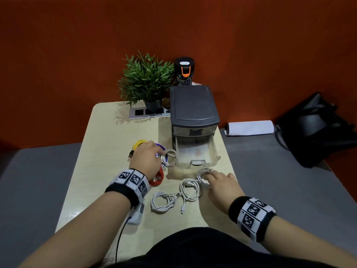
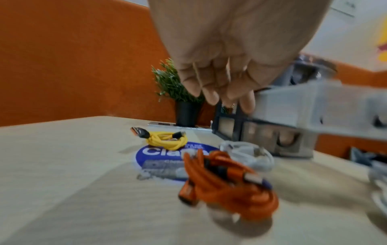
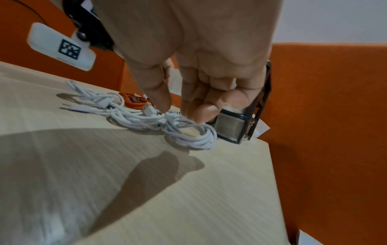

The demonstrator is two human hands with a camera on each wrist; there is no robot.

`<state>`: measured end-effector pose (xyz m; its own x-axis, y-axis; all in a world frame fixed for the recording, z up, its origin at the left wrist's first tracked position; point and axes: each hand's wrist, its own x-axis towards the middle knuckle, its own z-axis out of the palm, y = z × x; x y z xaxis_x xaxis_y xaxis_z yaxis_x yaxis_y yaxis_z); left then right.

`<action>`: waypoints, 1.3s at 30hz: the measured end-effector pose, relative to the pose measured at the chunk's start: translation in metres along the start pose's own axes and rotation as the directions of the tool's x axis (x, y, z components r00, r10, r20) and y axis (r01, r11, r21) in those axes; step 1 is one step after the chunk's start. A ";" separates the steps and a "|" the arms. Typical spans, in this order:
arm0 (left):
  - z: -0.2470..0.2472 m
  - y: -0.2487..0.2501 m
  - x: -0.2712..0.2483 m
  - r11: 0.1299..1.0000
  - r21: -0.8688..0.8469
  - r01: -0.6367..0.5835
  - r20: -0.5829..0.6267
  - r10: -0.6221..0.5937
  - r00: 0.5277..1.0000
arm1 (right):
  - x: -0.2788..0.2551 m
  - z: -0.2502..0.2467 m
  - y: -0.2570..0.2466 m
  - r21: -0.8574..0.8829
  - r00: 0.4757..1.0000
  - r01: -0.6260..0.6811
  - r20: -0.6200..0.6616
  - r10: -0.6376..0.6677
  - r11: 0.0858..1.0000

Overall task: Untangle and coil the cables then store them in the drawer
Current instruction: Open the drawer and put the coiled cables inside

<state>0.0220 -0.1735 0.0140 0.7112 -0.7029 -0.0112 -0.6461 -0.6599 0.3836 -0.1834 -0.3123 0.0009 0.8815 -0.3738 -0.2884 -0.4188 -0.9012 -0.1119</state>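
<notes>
Several coiled cables lie on the beige table point(image 1: 108, 151): a yellow cable point(image 1: 140, 144), an orange cable point(image 1: 157, 179), a small white coil point(image 1: 169, 156), and a string of white coils point(image 1: 173, 198) in front of me. The clear drawer point(image 1: 208, 149) of the grey cabinet point(image 1: 193, 105) is pulled out and looks empty. My left hand point(image 1: 157, 154) hovers over the small white coil point(image 2: 249, 154) with relaxed fingers and holds nothing. My right hand point(image 1: 209, 177) pinches the top strands of the white coil point(image 3: 192, 134) nearest the drawer, which still lies on the table.
A potted plant point(image 1: 146, 82) and a black bottle point(image 1: 184, 73) stand behind the cabinet. A power strip point(image 1: 139, 113) lies at the back. A round purple sticker point(image 2: 159, 159) sits under the cables. A black bag point(image 1: 318, 128) and a paper roll point(image 1: 251, 127) are off to the right.
</notes>
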 end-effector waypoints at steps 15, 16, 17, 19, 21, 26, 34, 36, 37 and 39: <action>0.042 0.013 -0.001 0.835 0.503 -0.222 0.236 0.114 0.965 | -0.006 0.013 0.009 0.097 0.998 0.009 -0.069 -0.002 0.995; 0.041 0.012 0.000 0.849 0.481 -0.218 0.215 0.127 0.968 | -0.009 0.007 0.009 0.133 0.998 0.012 -0.066 -0.003 0.991; 0.039 0.012 0.000 0.874 0.444 -0.195 0.180 0.126 0.975 | -0.012 0.000 0.009 0.169 0.998 0.020 -0.061 -0.010 0.985; 0.032 0.009 0.001 0.932 0.342 -0.122 0.098 0.093 0.991 | -0.017 -0.015 0.010 0.205 0.996 0.072 -0.075 -0.058 0.976; 0.022 0.005 0.002 0.969 0.241 -0.046 0.022 0.042 0.999 | -0.022 -0.030 0.007 0.198 0.989 0.136 -0.087 -0.121 0.971; -0.001 0.002 -0.004 1.000 -0.013 -0.004 -0.273 0.000 0.962 | -0.027 -0.064 0.002 0.220 0.970 0.221 -0.151 -0.191 0.950; -0.007 0.048 -0.007 0.836 0.245 -0.491 -0.251 0.544 0.801 | -0.019 -0.085 0.012 0.302 0.966 0.226 -0.194 -0.172 0.926; 0.000 0.052 -0.001 0.815 0.268 -0.514 -0.152 0.563 0.812 | -0.017 -0.086 0.015 0.306 0.970 0.205 -0.191 -0.151 0.930; 0.003 0.053 0.002 0.814 0.282 -0.508 -0.098 0.551 0.829 | -0.018 -0.087 0.017 0.310 0.972 0.196 -0.188 -0.142 0.930; 0.008 0.054 0.005 0.818 0.315 -0.482 -0.002 0.508 0.861 | -0.018 -0.088 0.019 0.327 0.974 0.182 -0.190 -0.124 0.927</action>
<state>-0.0112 -0.2148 0.0276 0.2847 -0.9401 0.1875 -0.9582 -0.2847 0.0279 -0.1883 -0.3420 0.0873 0.9520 -0.2935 -0.0867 -0.2990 -0.8318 -0.4676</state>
